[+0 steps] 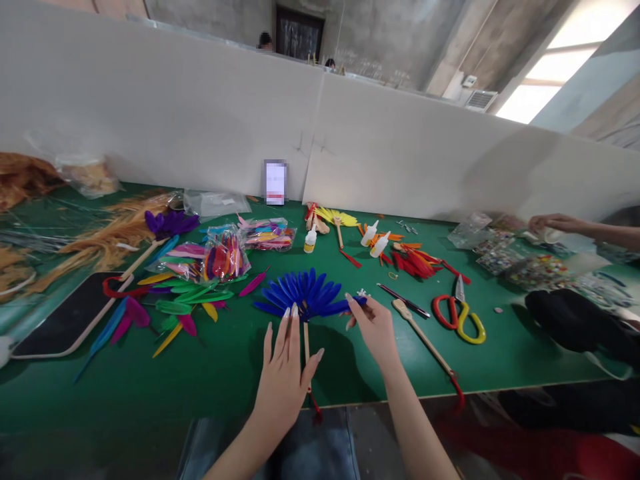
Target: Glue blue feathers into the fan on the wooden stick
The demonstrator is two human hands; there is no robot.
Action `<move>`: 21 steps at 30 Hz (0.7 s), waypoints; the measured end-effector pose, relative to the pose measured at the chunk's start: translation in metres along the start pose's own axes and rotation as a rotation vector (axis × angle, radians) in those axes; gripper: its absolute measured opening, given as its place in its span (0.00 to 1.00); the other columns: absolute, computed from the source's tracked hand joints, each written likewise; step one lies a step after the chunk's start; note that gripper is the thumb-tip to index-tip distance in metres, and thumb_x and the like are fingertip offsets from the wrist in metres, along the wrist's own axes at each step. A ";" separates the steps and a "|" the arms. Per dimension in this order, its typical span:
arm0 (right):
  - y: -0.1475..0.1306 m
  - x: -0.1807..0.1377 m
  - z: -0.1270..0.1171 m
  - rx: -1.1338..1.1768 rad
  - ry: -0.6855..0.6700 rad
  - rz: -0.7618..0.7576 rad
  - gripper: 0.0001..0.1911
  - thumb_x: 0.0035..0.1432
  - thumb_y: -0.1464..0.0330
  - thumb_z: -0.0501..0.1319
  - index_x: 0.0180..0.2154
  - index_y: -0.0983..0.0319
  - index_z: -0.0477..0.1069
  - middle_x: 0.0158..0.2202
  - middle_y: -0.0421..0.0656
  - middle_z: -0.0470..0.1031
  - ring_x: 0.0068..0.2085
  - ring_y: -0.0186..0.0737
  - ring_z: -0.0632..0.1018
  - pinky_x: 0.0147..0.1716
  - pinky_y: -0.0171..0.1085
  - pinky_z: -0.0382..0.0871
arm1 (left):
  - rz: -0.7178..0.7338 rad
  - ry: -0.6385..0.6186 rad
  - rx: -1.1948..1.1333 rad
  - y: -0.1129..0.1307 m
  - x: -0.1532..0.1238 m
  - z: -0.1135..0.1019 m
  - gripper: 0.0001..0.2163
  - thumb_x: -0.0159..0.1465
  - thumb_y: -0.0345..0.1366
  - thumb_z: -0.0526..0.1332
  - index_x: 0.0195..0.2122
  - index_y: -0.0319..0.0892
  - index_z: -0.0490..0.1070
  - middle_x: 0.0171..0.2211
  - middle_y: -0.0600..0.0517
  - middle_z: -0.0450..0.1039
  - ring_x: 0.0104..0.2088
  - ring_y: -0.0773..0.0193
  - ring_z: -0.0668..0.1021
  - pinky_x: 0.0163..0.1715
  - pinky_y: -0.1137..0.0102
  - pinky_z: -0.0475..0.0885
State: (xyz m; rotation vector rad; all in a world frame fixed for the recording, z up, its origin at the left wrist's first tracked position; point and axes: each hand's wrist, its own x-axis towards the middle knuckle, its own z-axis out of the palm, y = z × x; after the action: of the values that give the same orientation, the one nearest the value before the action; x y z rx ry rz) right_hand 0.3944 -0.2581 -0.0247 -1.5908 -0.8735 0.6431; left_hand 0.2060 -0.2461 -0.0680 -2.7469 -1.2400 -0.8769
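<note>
A blue feather fan [293, 290] with a thin wooden handle [307, 337] lies on the green table in front of me. My left hand [284, 363] rests flat, fingers stretched out, with its fingertips at the base of the feathers and its thumb over the handle. My right hand [376, 328] is closed in a pinch on a blue feather [341, 307] at the fan's right side. Whether this feather is joined to the fan cannot be made out. A red tassel [316, 408] hangs from the handle's end at the table edge.
Loose coloured feathers [185, 300] and feather packets [225, 253] lie left. A glue bottle [311, 240] and a yellow fan [337, 218] stand behind. To the right are scissors [457, 313], a bare wooden handle [423, 333], tweezers [404, 300] and another person's hand [553, 223].
</note>
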 end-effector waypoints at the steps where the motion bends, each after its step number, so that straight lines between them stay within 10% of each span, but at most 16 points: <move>1: 0.001 0.002 0.000 0.002 -0.008 0.007 0.17 0.51 0.54 0.63 0.27 0.62 0.71 0.21 0.42 0.75 0.17 0.35 0.71 0.20 0.34 0.69 | -0.020 0.003 -0.015 0.000 0.000 -0.002 0.33 0.69 0.45 0.46 0.67 0.34 0.29 0.64 0.38 0.53 0.65 0.53 0.56 0.61 0.52 0.54; 21: 0.035 0.017 0.005 0.069 -0.052 0.129 0.19 0.47 0.53 0.65 0.25 0.63 0.72 0.20 0.41 0.75 0.15 0.32 0.71 0.14 0.31 0.64 | -0.013 -0.057 -0.055 -0.002 0.000 -0.002 0.32 0.70 0.44 0.45 0.67 0.38 0.28 0.64 0.41 0.54 0.64 0.53 0.56 0.60 0.52 0.55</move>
State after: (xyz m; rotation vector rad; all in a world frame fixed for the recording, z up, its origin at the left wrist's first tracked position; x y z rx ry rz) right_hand 0.4072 -0.2437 -0.0592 -1.5833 -0.7836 0.8007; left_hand 0.2034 -0.2448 -0.0668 -2.8287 -1.2627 -0.8529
